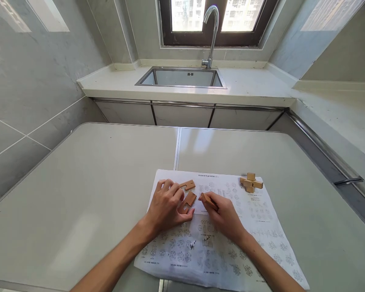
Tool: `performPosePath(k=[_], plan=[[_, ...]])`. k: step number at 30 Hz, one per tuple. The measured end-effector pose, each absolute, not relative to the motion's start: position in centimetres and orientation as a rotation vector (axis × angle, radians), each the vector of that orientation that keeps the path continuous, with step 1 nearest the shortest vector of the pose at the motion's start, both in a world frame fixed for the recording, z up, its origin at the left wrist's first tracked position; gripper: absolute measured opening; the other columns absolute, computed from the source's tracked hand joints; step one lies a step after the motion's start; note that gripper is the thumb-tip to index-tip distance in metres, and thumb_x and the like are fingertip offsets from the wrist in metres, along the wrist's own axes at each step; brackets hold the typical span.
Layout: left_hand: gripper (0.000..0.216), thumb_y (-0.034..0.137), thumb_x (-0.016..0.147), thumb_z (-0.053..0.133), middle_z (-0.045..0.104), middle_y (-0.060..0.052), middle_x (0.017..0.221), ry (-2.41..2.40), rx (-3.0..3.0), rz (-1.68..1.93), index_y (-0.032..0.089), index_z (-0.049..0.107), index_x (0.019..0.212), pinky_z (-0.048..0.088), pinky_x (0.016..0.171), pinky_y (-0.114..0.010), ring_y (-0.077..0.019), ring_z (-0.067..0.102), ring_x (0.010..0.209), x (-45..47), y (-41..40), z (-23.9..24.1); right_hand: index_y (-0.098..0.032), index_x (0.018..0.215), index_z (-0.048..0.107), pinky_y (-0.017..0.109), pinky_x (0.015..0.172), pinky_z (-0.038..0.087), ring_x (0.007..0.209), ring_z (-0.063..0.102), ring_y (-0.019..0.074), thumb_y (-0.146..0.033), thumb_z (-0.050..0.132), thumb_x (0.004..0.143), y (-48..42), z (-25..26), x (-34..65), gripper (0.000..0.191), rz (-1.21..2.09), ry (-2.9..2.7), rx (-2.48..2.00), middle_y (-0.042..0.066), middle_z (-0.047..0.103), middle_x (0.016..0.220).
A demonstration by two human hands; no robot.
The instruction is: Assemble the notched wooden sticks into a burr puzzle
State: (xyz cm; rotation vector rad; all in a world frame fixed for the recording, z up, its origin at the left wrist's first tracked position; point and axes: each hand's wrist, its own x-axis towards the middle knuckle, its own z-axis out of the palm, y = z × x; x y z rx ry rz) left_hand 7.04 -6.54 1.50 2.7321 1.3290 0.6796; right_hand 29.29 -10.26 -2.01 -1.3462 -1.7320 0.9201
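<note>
A large printed sheet [213, 259] with small diagrams lies on the table under both hands. My left hand [166, 205] curls over its left part, thumb and index finger closed around the end of a notched wooden puzzle piece [190, 199]. Just above that, a second notched wooden piece [188, 185] lies by my left fingertips. Gripped in my right hand [226, 217] is another wooden puzzle piece [209, 200], partly covered by the fingers. At the sheet's upper right corner sits a cross-shaped assembled wooden puzzle [251, 183], apart from both hands.
The pale table [109, 162] has a seam down its middle. Beyond it a white counter [249, 81] holds a steel sink [182, 86] and a tall curved faucet [213, 36] below a window. A tiled wall [39, 73] stands along the left. The sheet has small tears near the front.
</note>
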Motion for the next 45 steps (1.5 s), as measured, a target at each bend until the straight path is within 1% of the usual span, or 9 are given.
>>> performPosePath(k=[6,11,14,18,22,26,35,42,45], plan=[[0.029,0.040,0.079,0.081,0.069,-0.004,0.080,1.289,2.752,0.662,0.019,0.061,0.072,0.045,0.093,-0.046,-0.0258,0.061,0.088,7.0,-6.7,1.1,-0.021,0.107,0.065,0.026,0.064,0.045,0.066,0.055,0.0161,-0.041,0.055,0.106,-10.2,-1.4,29.0,0.022,0.920,-1.640,-1.385,-0.001,0.064,0.080],[0.024,0.031,0.091,0.072,0.070,-0.005,0.081,1.118,2.850,0.722,0.019,0.061,0.073,0.047,0.088,-0.043,-0.0250,0.063,0.088,7.1,-6.9,0.8,-0.021,0.116,0.065,0.030,0.078,0.053,0.085,0.066,0.0211,-0.045,0.048,0.109,-10.1,-1.4,29.0,0.030,0.930,-1.594,-1.391,0.004,0.071,0.095],[0.025,0.026,0.102,0.060,0.070,-0.003,0.077,1.017,2.846,0.816,0.020,0.059,0.078,0.047,0.077,-0.035,-0.0210,0.065,0.078,7.3,-7.2,0.7,-0.022,0.120,0.065,0.033,0.088,0.055,0.101,0.070,0.0243,-0.047,0.042,0.111,-10.1,-1.6,29.0,0.035,0.947,-1.563,-1.375,0.007,0.074,0.107],[0.020,0.026,0.109,0.049,0.068,0.001,0.068,0.975,2.640,0.820,0.020,0.059,0.093,0.035,0.055,-0.028,-0.0149,0.059,0.056,7.5,-7.9,0.5,-0.022,0.126,0.065,0.035,0.094,0.056,0.112,0.071,0.0255,-0.048,0.038,0.113,-10.3,-1.8,28.9,0.040,0.952,-1.559,-1.327,0.010,0.075,0.120],[0.019,0.028,0.111,0.044,0.071,0.000,0.077,1.027,2.329,0.740,0.021,0.056,0.098,0.037,0.056,-0.026,-0.0136,0.060,0.058,7.7,-8.6,0.4,-0.021,0.125,0.066,0.036,0.091,0.059,0.105,0.074,0.0251,-0.047,0.035,0.114,-10.7,-1.9,28.3,0.042,0.953,-1.565,-1.290,0.010,0.077,0.117],[0.024,0.034,0.111,0.039,0.065,0.000,0.075,1.006,2.047,0.609,0.021,0.053,0.096,0.037,0.057,-0.026,-0.0138,0.056,0.059,8.1,-9.1,0.7,-0.022,0.127,0.064,0.038,0.097,0.059,0.108,0.075,0.0247,-0.044,0.035,0.114,-11.1,-1.9,27.7,0.039,0.896,-1.550,-1.292,0.011,0.079,0.115],[0.027,0.039,0.111,0.040,0.052,0.003,0.072,0.933,1.834,0.558,0.021,0.051,0.094,0.032,0.059,-0.027,-0.0137,0.042,0.062,8.2,-9.0,1.2,-0.023,0.131,0.061,0.036,0.078,0.065,0.084,0.080,0.0238,-0.040,0.035,0.114,-11.3,-2.2,27.6,0.036,0.787,-1.630,-1.324,0.008,0.081,0.097],[0.030,0.042,0.111,0.038,0.051,0.002,0.072,0.936,1.802,0.534,0.021,0.050,0.093,0.033,0.060,-0.028,-0.0139,0.041,0.062,8.2,-9.0,1.1,-0.022,0.137,0.058,0.035,0.075,0.065,0.080,0.080,0.0235,-0.038,0.036,0.114,-11.4,-2.5,27.6,0.036,0.719,-1.676,-1.356,0.010,0.082,0.102],[0.031,0.043,0.111,0.039,0.056,0.001,0.074,0.943,1.812,0.545,0.021,0.052,0.094,0.035,0.060,-0.028,-0.0141,0.044,0.063,8.2,-9.0,1.0,-0.021,0.145,0.054,0.036,0.079,0.066,0.090,0.081,0.0246,-0.036,0.037,0.114,-11.5,-2.7,27.7,0.038,0.706,-1.677,-1.378,0.013,0.081,0.115]])
